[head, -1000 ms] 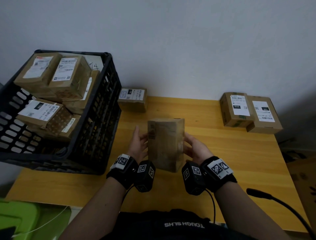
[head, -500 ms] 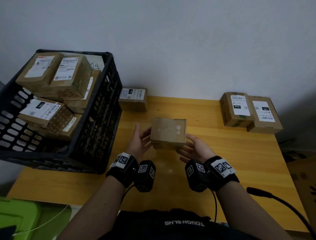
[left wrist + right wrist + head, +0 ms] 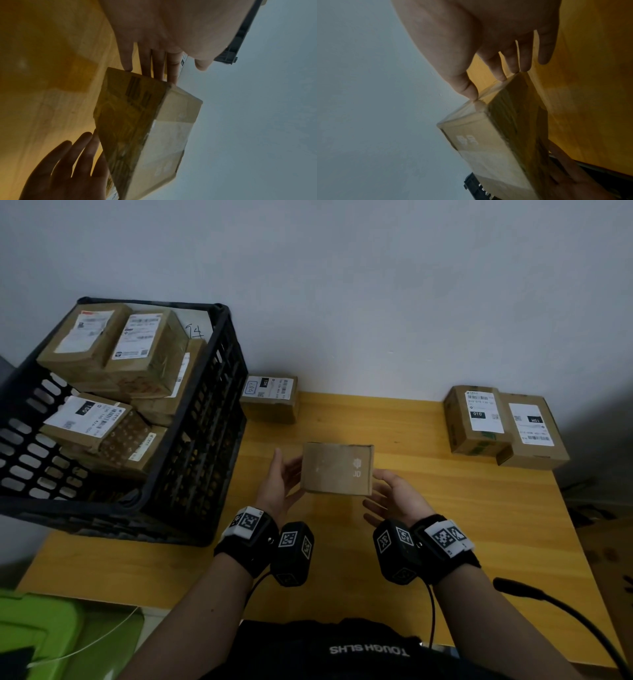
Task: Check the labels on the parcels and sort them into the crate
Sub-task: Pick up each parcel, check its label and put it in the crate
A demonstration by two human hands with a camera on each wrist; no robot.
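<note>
A plain brown parcel (image 3: 337, 469) hangs above the wooden table (image 3: 479, 525), between my two hands. Its upper face shows a faint white logo and no label. My left hand (image 3: 282, 479) presses its left end with straight fingers (image 3: 154, 65), thumb up. My right hand (image 3: 394, 496) lies palm-up at the right end, its fingertips (image 3: 501, 75) and thumb touching the parcel's edge (image 3: 496, 142). The black plastic crate (image 3: 219, 344) stands at the left with several labelled parcels stacked in it.
One labelled parcel (image 3: 269, 398) sits by the wall beside the crate. Two more labelled parcels (image 3: 478, 419) (image 3: 532, 433) lie side by side at the table's back right. A green bin (image 3: 37, 631) is at the lower left and a black cable (image 3: 565, 611) at the lower right.
The parcel has been turned from standing tall on end to a shorter face with a white logo facing up. Both hands have shifted forward and slightly apart with it.
</note>
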